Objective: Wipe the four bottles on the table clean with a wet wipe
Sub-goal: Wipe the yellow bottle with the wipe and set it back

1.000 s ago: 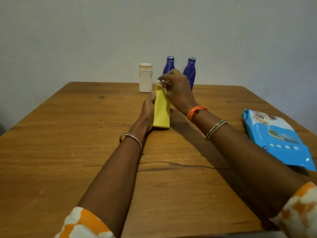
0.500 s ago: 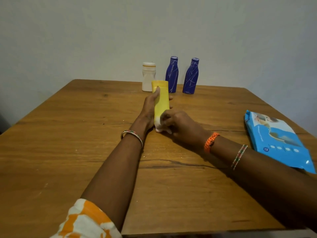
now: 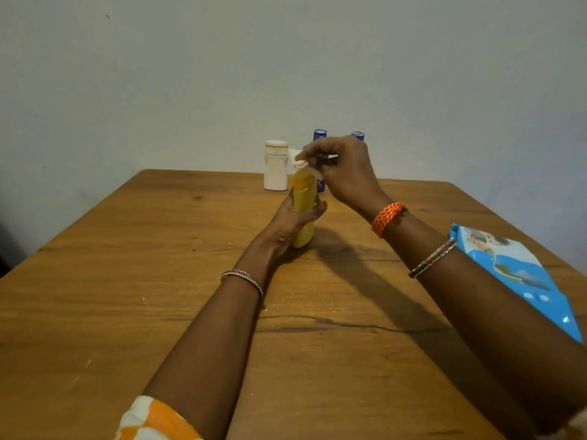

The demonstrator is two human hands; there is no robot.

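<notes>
A yellow bottle (image 3: 304, 198) stands upright near the middle of the wooden table (image 3: 127, 281). My left hand (image 3: 290, 222) grips its lower half. My right hand (image 3: 341, 168) pinches a white wet wipe (image 3: 298, 160) over the top of the yellow bottle. A white bottle (image 3: 275, 165) with an orange band stands at the table's far edge. Behind my right hand two blue bottles show only their caps, one (image 3: 320, 134) to the left of the other (image 3: 358, 135).
A blue pack of wet wipes (image 3: 514, 274) lies flat near the table's right edge. A grey wall rises just behind the far edge. A dark crack runs across the tabletop between my forearms.
My right hand has swept the wipe from the base of the yellow bottle up to its top. My left hand now wraps the bottle lower down.
</notes>
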